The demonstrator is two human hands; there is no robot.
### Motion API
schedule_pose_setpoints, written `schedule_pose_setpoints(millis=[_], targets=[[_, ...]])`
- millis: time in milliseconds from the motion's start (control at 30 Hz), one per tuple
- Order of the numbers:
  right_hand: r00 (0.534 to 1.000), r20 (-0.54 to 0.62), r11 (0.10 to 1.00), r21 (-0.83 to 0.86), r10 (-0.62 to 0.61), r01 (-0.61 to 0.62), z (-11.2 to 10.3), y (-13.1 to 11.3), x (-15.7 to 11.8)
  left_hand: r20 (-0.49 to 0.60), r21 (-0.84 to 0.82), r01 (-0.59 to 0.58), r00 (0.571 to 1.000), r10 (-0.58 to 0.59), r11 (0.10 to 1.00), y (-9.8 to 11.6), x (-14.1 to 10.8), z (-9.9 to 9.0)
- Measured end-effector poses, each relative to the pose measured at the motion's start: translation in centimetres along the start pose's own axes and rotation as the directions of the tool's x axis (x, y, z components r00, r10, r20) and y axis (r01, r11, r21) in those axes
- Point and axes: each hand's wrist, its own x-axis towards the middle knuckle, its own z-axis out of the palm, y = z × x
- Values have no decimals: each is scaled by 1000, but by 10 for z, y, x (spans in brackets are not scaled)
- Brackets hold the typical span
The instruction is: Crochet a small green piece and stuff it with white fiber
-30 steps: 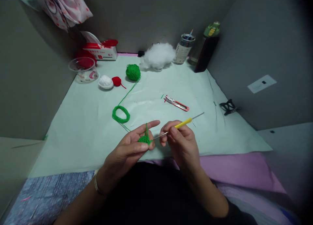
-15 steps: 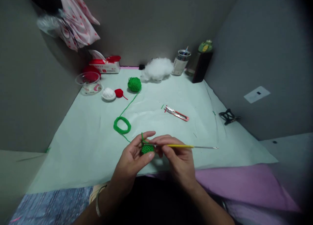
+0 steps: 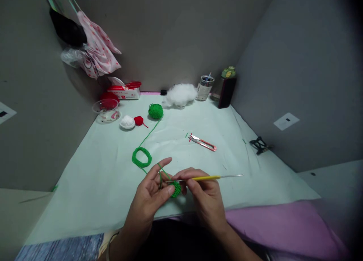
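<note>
A small green crocheted piece [image 3: 176,189] is pinched between the thumb and fingers of my left hand [image 3: 151,195], near the table's front edge. Green yarn passes over my raised left index finger down to the piece. My right hand [image 3: 205,195] grips a crochet hook [image 3: 206,178] by its yellow handle. The hook's left tip lies at the top of the green piece; its other metal end points right. From my left hand the yarn runs to a loose green coil [image 3: 141,157] and on to a green ball [image 3: 155,111].
Red-handled snips [image 3: 202,142] lie mid-table. Farther back are white stuffing [image 3: 181,94], a can of pens [image 3: 205,88], a bottle [image 3: 228,73], a dark phone-like slab [image 3: 227,93], a tissue box [image 3: 124,92], a clear tub [image 3: 107,111], white yarn [image 3: 127,122] and red yarn [image 3: 138,120].
The view has tilted up, so everything sits lower in it. My left index finger has lifted off the piece, drawing the yarn up, and the piece has turned to the right.
</note>
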Motion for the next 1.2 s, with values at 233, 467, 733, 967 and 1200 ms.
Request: schedule_pose_setpoints(millis=[233,467,733,967,1200], targets=[[991,137,999,-36,-5,10,-9,-8,3,-1,44,9,1000,-9,999,7,-1,0],[982,174,961,-250,-78,121,-14,-15,2,24,33,17,1000,-17,999,4,-3,0],[998,45,995,88,37,-40,-3,0,4,59,41,-34,998,31,999,-5,0,-8],[988,31,953,260,151,-154,3,-5,9,35,16,-69,997,68,997,-2,-1,-5],[994,105,989,137,37,-51,-4,-10,4,-1,46,-71,997,71,996,-1,-1,-5]])
